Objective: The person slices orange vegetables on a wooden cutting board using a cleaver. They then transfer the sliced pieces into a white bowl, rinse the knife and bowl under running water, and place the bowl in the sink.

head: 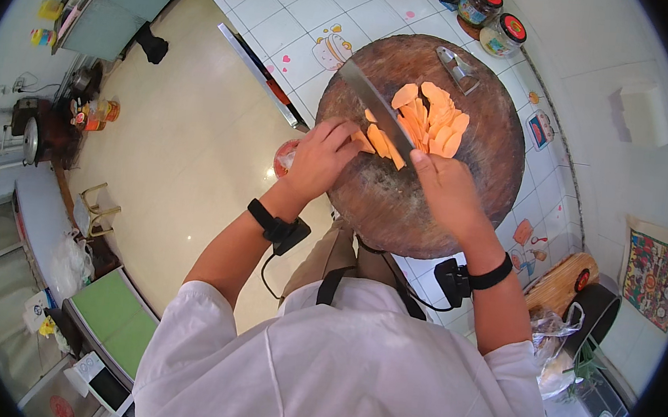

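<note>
My right hand (pixel 444 185) grips a cleaver (pixel 378 106), its blade slanting up and left across a round wooden chopping block (pixel 387 213). Left of the blade lie a few cut orange strips (pixel 382 143), perhaps carrot or sweet potato. My left hand (pixel 328 154) rests its fingertips on the strips nearest it, at the block's left side. A pile of thin orange slices (pixel 437 122) sits just right of the blade. Behind the pile, near the block's far edge, lies a metal peeler (pixel 458 70).
Two lidded glass jars (pixel 503 35) stand at the back right of the tiled counter (pixel 381 13). A red-rimmed container (pixel 285 158) is below the block's left edge. An open drawer (pixel 262 77) juts out left. To the right are a wooden board (pixel 563 282) and plastic bags (pixel 554 347).
</note>
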Demonstrator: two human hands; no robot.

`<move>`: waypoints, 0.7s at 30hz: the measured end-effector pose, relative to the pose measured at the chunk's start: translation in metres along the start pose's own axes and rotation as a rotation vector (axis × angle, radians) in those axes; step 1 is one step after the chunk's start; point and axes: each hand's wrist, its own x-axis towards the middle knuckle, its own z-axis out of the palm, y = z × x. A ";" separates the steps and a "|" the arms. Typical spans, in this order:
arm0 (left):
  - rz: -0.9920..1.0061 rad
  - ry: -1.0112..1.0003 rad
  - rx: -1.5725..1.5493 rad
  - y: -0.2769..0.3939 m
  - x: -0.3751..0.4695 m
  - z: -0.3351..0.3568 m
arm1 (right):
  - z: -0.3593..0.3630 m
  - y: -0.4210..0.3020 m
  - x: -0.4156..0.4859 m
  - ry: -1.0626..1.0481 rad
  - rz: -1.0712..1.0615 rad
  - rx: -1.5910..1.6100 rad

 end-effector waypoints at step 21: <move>-0.073 -0.099 -0.271 0.019 -0.016 -0.010 | 0.019 0.024 -0.041 -0.065 -0.062 -0.096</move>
